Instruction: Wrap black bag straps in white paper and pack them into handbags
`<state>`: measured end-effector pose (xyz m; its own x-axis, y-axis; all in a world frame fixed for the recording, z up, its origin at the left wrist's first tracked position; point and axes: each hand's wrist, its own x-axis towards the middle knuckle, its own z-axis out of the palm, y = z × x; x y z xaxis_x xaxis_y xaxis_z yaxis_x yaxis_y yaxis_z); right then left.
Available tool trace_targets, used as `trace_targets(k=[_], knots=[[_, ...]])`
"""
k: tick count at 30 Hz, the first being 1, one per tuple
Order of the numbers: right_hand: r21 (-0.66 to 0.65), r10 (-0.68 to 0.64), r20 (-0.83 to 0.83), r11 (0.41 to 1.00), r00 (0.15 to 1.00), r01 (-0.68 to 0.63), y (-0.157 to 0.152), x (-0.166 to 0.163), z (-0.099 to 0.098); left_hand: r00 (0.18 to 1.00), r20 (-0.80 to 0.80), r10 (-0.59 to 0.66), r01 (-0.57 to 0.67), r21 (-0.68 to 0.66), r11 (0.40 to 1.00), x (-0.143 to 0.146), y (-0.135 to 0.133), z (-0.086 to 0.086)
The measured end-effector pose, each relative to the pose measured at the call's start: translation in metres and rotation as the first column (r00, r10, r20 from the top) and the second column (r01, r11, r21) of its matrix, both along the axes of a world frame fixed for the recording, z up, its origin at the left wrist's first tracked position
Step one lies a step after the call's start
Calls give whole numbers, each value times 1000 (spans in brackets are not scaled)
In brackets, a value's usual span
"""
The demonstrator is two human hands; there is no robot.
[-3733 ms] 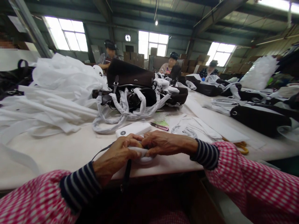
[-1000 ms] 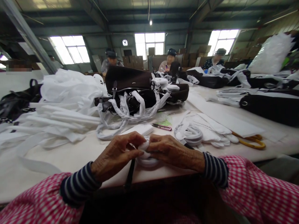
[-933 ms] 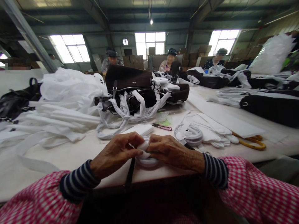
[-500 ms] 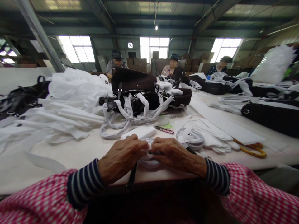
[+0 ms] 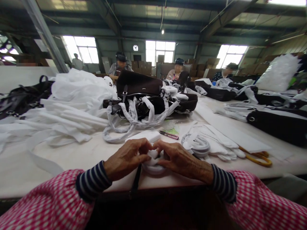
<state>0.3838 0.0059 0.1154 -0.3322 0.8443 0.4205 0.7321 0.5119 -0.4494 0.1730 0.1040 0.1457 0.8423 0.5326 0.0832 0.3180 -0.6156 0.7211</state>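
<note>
Both my hands meet at the near table edge over a white wrapped strap bundle point(image 5: 153, 166). My left hand point(image 5: 127, 158) pinches the bundle from the left, fingers curled. My right hand point(image 5: 178, 158) pinches it from the right, fingertips pressed against the white wrapping. A thin black strap point(image 5: 135, 182) hangs from under the bundle down over the table edge. What is inside the wrapping is hidden by my fingers.
A white flat device point(image 5: 144, 135) lies just behind my hands, with small snips point(image 5: 169, 134) beside it. Another wrapped bundle point(image 5: 196, 144), yellow-handled scissors point(image 5: 257, 158), dark bags point(image 5: 144, 95) and heaps of white wrapping point(image 5: 72, 102) crowd the table. Other people sit at the far end.
My hands stayed on the white bundle, their fingers shifting around it and now lifted into a pinch over its top. The view tilted slightly.
</note>
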Motion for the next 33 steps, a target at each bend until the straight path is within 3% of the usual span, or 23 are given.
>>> trace_targets(k=[6,9,13,19,23,26,29,33], knots=[[15,-8,16,1000,1000,7,-2,0,-3,999,-27,-23,23,-17,1000,-1,-8,4],[33,-12,21,999,1000,11,-3,-1,-5,1000,-23,15,-11,173,985,3,-15,-1],[50,-37,38,998,999,35,-3,-1,-9,1000,1,-19,17,401,916,5,-19,-9],[-21,-60,43,998,997,61,-3,-3,-4,995,92,47,-70,262,963,-3,-15,-20],[-19,-29,25,999,999,30,-3,-3,-2,993,103,58,-95,400,912,-5,-13,-21],[17,-15,-8,1000,1000,15,-2,-2,-4,999,37,4,-22,497,867,-1,-13,-17],[28,-23,-16,999,1000,24,-2,-2,-6,999,-39,-9,28,496,868,3,-16,-15],[16,-17,-11,1000,1000,17,-2,-4,-5,998,65,0,-25,388,921,3,-24,-18]])
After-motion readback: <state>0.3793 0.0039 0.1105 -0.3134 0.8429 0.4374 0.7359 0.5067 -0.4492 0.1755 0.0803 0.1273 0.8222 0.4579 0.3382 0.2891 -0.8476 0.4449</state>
